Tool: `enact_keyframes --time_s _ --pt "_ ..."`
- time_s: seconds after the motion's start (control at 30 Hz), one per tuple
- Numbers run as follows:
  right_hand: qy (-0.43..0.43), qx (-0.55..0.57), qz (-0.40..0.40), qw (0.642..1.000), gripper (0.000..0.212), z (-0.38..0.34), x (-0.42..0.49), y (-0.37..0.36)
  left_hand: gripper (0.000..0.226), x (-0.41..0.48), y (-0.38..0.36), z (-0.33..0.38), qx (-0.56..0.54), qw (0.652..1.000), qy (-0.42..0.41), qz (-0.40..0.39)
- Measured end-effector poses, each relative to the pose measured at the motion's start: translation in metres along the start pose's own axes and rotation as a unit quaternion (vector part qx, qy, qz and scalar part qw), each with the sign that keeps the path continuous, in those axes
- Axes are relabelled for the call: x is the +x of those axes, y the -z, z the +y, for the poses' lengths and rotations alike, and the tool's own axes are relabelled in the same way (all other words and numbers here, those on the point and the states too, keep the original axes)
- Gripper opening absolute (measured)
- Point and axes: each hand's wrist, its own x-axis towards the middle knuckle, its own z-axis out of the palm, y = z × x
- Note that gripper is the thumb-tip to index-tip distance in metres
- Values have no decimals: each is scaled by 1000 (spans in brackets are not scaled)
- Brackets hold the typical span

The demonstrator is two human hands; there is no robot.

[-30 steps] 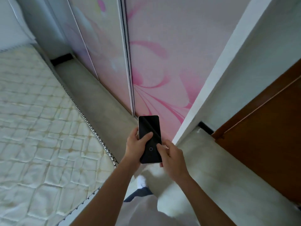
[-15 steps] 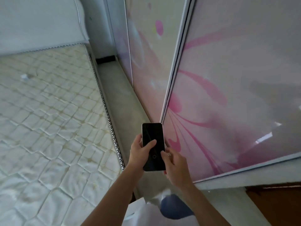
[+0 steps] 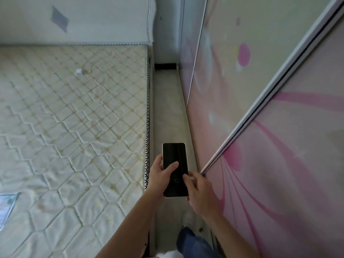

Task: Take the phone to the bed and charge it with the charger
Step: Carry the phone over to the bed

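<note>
A phone (image 3: 174, 157) with a dark screen and a pale rim is upright in front of me, over the narrow floor strip. My left hand (image 3: 158, 178) grips its left side with the thumb on the screen. My right hand (image 3: 200, 192) holds its lower right edge. The bed (image 3: 70, 131), a bare quilted cream mattress, fills the left. A small white charger (image 3: 79, 72) with a thin cable lies on the mattress near the headboard, far from both hands.
Sliding wardrobe doors (image 3: 270, 127) with a pink flower print close off the right. A narrow pale floor strip (image 3: 168, 108) runs between bed and wardrobe. A white headboard (image 3: 93, 21) stands at the far end. A printed label (image 3: 7, 203) lies at the mattress's left edge.
The view has swung left and forward along the wardrobe: the brown door is gone, the bed and headboard now fill the left, and the charger has come into sight. Both hands still hold the phone.
</note>
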Motion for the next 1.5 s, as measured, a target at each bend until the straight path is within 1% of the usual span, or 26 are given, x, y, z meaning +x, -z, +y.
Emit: enact_keyframes --time_s 0.1,0.27,0.5,0.63,0.73,0.87,1.0,1.13,1.27,1.4,1.5 --pt "24 -20 3 999 17 -8 45 16 26 29 -19 18 -18 1000 0 13" --pt "51 -48 15 997 18 -18 98 30 28 71 -41 48 -20 1000 -20 8" --pt "54 -44 1 998 20 -32 160 39 22 118 -54 74 -55 998 -9 13" --pt "51 -8 -17 999 16 -45 200 31 23 160 -53 92 -50 999 -4 13" --pt "44 -2 -21 999 14 -57 240 23 22 200 -49 110 -48 999 4 10" --pt "42 -9 -29 999 14 -82 300 8 28 260 -38 143 -48 999 16 0" --pt "54 -16 -26 998 16 -111 357 -10 32 314 -23 178 -39 999 6 -6" --pt "60 -9 -13 998 14 -134 401 -23 29 360 -15 208 -30 999 -7 -19" --pt "56 -5 -2 998 15 -148 444 -29 29 402 -15 230 -22 999 -17 -29" --pt "50 -4 -2 999 17 -155 484 -31 24 441 -18 245 -15 1000 -4 -23" --pt "47 -2 -1 999 17 -160 518 -32 27 473 -23 256 -12 1000 -5 -22"
